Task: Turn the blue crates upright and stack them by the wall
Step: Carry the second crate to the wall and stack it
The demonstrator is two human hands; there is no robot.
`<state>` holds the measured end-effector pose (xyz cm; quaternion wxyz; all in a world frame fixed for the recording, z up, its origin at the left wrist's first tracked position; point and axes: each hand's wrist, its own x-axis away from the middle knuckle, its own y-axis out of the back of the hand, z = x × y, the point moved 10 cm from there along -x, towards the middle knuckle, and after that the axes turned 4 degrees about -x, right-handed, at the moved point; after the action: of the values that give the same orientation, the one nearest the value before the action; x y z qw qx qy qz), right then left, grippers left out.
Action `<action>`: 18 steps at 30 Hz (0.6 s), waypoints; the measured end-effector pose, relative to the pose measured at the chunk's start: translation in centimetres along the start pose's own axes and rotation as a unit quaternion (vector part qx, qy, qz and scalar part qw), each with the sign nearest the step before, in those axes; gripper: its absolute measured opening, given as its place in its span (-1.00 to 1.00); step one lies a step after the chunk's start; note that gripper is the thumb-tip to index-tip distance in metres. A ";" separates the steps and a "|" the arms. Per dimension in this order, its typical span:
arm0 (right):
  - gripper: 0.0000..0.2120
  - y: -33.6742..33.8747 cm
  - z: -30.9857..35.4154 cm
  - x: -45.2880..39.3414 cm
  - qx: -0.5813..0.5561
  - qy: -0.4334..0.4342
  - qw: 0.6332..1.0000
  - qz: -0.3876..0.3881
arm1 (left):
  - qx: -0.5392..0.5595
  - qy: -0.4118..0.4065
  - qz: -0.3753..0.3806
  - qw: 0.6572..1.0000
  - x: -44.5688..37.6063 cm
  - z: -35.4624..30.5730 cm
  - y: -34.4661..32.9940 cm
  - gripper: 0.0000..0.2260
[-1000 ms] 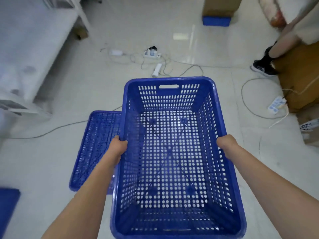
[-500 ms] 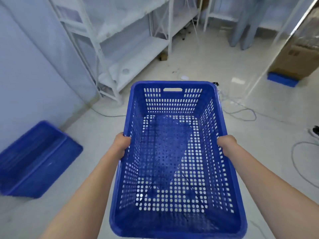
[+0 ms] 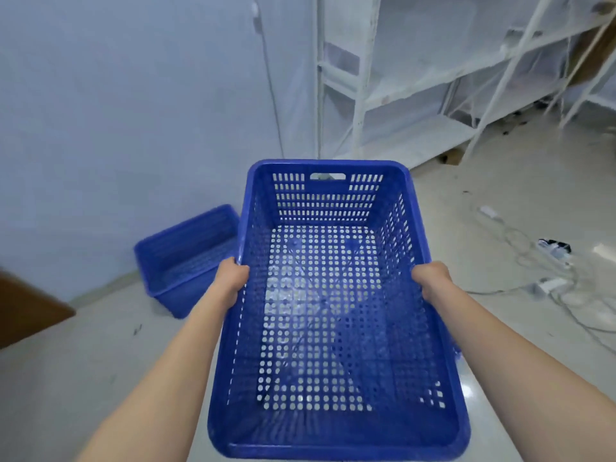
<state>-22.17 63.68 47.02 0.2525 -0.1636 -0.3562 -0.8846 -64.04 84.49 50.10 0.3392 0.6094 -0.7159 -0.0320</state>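
Observation:
I hold a blue perforated crate (image 3: 330, 228) upright in front of me, open side up and nothing in it. My left hand (image 3: 231, 276) grips its left rim and my right hand (image 3: 431, 278) grips its right rim. A second blue crate (image 3: 180, 258) stands upright on the floor against the pale wall (image 3: 133, 111), ahead and to the left of the held crate, partly hidden behind it.
White metal shelving (image 3: 416, 95) stands at the back right beside the wall. Power strips and loose cables (image 3: 553, 268) lie on the floor to the right. A brown panel (image 3: 26, 311) juts in at the left edge.
My view has swung left toward the wall while both hands keep hold of the crate. The crate by the wall has come from the far left to just ahead of me.

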 end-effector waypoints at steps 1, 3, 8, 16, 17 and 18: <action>-0.62 -1.6 1.4 0.1 0.005 0.009 1.000 0.007 | 0.010 0.007 -0.011 1.000 -0.7 0.4 1.3 -0.90; -0.66 -5.0 4.2 0.2 0.015 0.024 0.999 0.027 | 0.031 0.023 -0.027 0.999 -2.2 1.2 3.4 -0.82; -0.67 -13.8 11.2 -2.0 0.066 0.062 0.994 0.053 | 0.073 0.052 -0.058 0.994 -7.8 2.2 7.3 -0.87; -0.74 -28.8 22.3 -5.5 0.124 0.094 0.978 0.141 | 0.107 0.119 -0.141 0.977 -17.7 3.4 13.0 -0.87; -0.78 -30.4 23.7 -5.5 0.133 0.100 0.975 0.146 | 0.111 0.130 -0.152 0.974 -18.8 4.0 13.9 -0.85; -0.81 -32.0 25.0 -5.5 0.142 0.105 0.973 0.150 | 0.114 0.139 -0.160 0.971 -19.8 4.4 14.8 -0.83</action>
<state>-32.97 103.11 44.27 0.4391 -0.0833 -0.4212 -0.7892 -78.43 104.31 44.66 0.3542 0.7491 -0.5539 0.0815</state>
